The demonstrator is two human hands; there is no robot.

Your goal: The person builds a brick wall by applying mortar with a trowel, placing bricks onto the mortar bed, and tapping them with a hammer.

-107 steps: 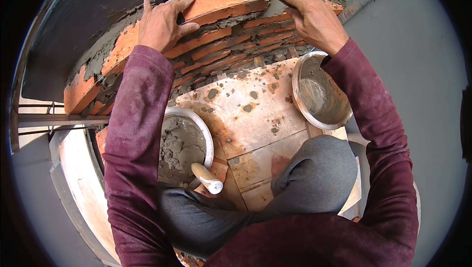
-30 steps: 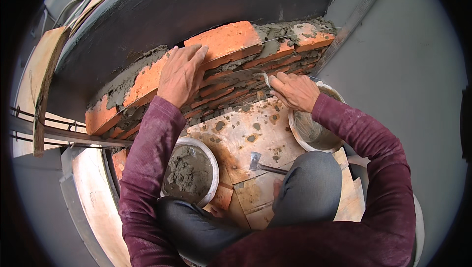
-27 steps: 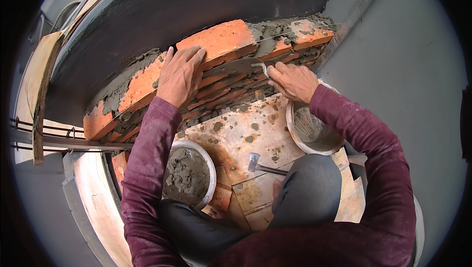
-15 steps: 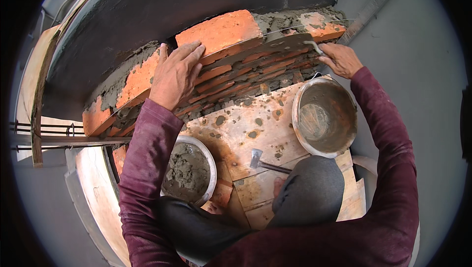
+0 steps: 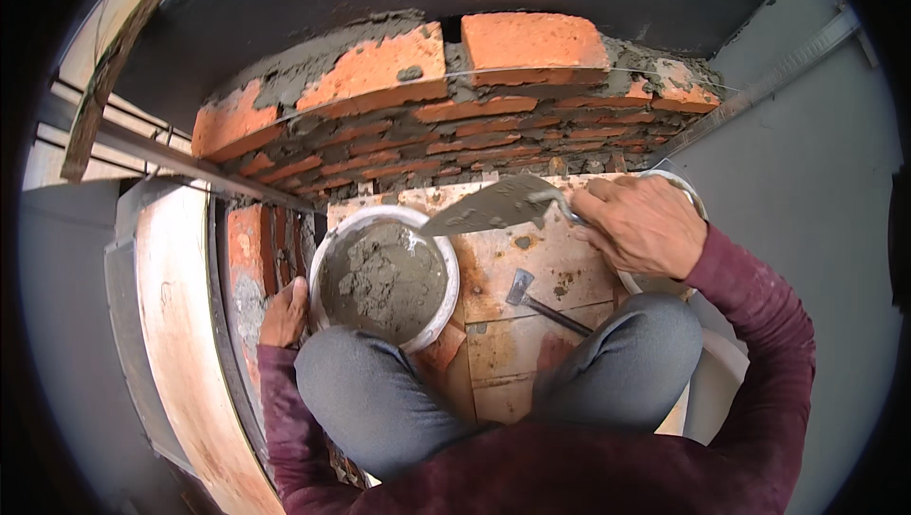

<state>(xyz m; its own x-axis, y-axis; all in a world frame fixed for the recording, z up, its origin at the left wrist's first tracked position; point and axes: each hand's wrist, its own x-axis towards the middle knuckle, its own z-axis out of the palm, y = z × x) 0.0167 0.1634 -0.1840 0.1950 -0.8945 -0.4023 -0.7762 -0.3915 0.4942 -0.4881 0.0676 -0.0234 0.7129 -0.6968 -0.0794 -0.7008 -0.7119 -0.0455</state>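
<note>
My right hand (image 5: 645, 225) is closed around the handle of a pointed trowel (image 5: 498, 206), whose mortar-smeared blade reaches over the right rim of a pail of grey mortar (image 5: 384, 278). Low beside that pail's left side is my left hand (image 5: 285, 314); its fingers are bent and partly hidden, so I cannot tell whether they grip anything. Ahead stands a low brick wall (image 5: 474, 131) with mortar joints. On its top course lie an orange brick (image 5: 533, 45) and, left of it across a dark gap, another brick (image 5: 380, 64).
A thin string (image 5: 655, 70) runs along the wall's top course. A hatchet-like hammer (image 5: 546, 301) lies on stained boards (image 5: 503, 344) between my knees. A second pail (image 5: 697, 194) is partly hidden behind my right hand. Stacked bricks (image 5: 250, 249) stand at left.
My left hand has left the bricks and come down beside the mortar pail. My right hand has brought the trowel from the wall face back toward that pail. The view has shifted left.
</note>
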